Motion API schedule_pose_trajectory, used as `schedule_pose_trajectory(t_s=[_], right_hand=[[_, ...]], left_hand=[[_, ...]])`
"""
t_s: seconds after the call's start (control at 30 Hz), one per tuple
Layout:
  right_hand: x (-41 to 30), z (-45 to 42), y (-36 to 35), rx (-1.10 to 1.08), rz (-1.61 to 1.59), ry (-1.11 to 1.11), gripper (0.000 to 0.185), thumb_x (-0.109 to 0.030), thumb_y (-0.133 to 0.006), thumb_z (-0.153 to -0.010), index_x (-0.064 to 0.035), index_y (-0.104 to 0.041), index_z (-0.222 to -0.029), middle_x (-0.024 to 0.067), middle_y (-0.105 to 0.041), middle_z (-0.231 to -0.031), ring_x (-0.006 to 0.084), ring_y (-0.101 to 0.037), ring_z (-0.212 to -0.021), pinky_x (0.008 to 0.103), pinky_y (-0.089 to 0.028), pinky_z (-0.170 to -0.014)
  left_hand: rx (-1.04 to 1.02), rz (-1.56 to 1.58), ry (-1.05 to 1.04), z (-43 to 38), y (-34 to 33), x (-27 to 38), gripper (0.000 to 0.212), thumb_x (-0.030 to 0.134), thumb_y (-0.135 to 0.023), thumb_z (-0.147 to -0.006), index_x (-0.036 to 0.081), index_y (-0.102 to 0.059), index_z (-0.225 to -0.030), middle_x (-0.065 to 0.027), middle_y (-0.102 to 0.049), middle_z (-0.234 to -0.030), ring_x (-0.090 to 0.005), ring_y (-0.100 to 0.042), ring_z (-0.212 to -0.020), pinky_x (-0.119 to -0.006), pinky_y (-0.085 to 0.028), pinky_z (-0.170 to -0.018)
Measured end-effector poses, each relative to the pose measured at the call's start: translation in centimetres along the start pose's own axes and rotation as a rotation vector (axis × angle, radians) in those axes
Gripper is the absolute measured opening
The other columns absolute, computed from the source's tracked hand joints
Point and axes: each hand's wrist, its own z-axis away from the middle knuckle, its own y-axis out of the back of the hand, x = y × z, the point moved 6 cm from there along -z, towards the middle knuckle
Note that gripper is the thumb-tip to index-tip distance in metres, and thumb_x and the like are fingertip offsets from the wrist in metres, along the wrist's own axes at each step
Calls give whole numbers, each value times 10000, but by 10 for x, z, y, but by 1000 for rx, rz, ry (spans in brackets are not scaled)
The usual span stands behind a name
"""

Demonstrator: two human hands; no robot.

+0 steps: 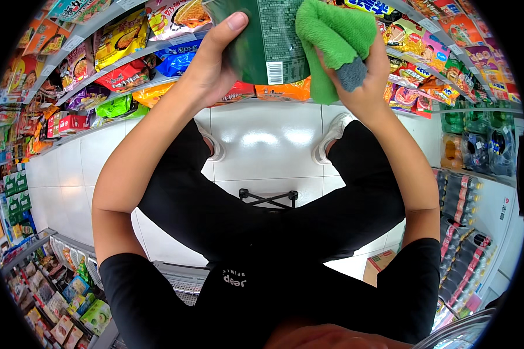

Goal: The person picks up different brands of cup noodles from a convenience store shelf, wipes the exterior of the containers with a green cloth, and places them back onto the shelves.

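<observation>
Up at the top of the head view, my left hand grips a large dark green tub by its left side, thumb across the front. The tub bears a barcode and a block of small print, and its upper end is cut off by the picture's edge. My right hand holds a folded green cloth with a grey patch. The cloth lies against the right side of the tub, and one end hangs down below my fingers.
Shelves of packaged noodles curve around in front. Shrink-wrapped bottle packs stand at the right, near a cardboard box. More packaged goods fill a rack at lower left. A folding stool's black legs show between my knees on the tiled floor.
</observation>
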Motion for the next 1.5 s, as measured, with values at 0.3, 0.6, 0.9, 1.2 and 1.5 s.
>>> schedule_pose_trajectory(t_s=[0.3, 0.6, 0.9, 1.2, 1.5], right_hand=[[-16, 7, -8, -187, 378, 133, 397, -91, -739, -879, 20, -568, -1221, 106, -687, -1105, 197, -673, -1009, 304, -516, -896], [-19, 10, -1, -128, 540, 229, 449, -158, -795, -816, 11, -597, -1181, 143, -665, -1151, 237, -684, -969, 313, -533, -845], [-6, 4, 19, -31, 447, 111, 466, -129, -759, -859, 6, -539, -1247, 120, -682, -1121, 201, -686, -985, 316, -555, -823], [-15, -7, 6, -30, 326, 59, 402, -88, -718, -863, 21, -568, -1219, 137, -674, -1096, 234, -679, -961, 321, -531, -838], [-12, -7, 14, -106, 528, 145, 459, -176, -805, -819, -13, -605, -1198, 125, -708, -1080, 242, -722, -885, 290, -563, -741]], left_hand=[[38, -64, -4, 0, 0, -2, 674, 486, -661, -887, 72, -472, -1384, -72, -564, -1352, -203, -525, -1279, -416, -379, -1126], [0, -144, -33, 0, -3, -4, 655, 473, -664, -891, 64, -487, -1371, -71, -564, -1345, -185, -527, -1260, -403, -387, -1109], [-147, -135, 5, 4, -42, 14, 695, 381, -683, -901, 36, -389, -1426, -120, -567, -1321, -222, -587, -1191, -399, -511, -996], [-146, -56, -23, 2, -32, 7, 585, 309, -658, -935, 31, -418, -1391, -104, -597, -1279, -200, -615, -1141, -371, -536, -953], [-152, -66, -34, 4, -41, 11, 535, 295, -649, -944, 23, -454, -1361, -109, -617, -1243, -194, -633, -1108, -364, -552, -939]])
